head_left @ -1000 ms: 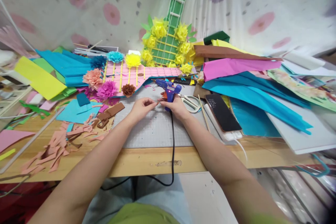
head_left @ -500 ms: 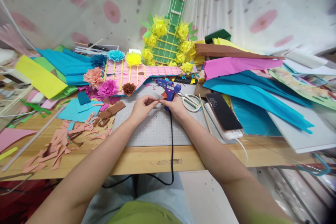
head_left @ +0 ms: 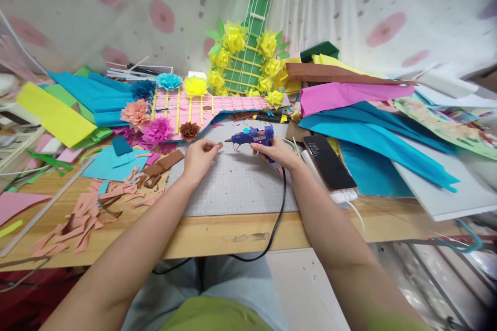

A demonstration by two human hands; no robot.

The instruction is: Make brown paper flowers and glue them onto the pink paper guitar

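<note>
My right hand [head_left: 278,153] is wrapped round the handle of a blue glue gun [head_left: 248,137], whose nozzle points left. Between the thumb and fingertips of my left hand [head_left: 200,159] is a small brown paper piece [head_left: 220,145], just short of the nozzle. Both hands are above a grey cutting mat [head_left: 233,186]. Behind them lies a pink paper guitar [head_left: 182,108] trimmed with paper flowers, among them a brown flower [head_left: 189,131] near my left hand. A black cord [head_left: 280,201] runs down from the glue gun over the table edge.
Peach paper scraps [head_left: 79,217], brown strips [head_left: 165,161] and blue sheets [head_left: 112,163] lie on the left. Right of the mat are a phone [head_left: 330,163] on a white power bank and folded coloured paper [head_left: 373,129]. A green guitar neck [head_left: 254,26] with yellow flowers stands behind.
My hands have moved apart. The glue gun has turned from pointing away to pointing left, gripped by its handle. The brown paper piece now shows in my left fingertips.
</note>
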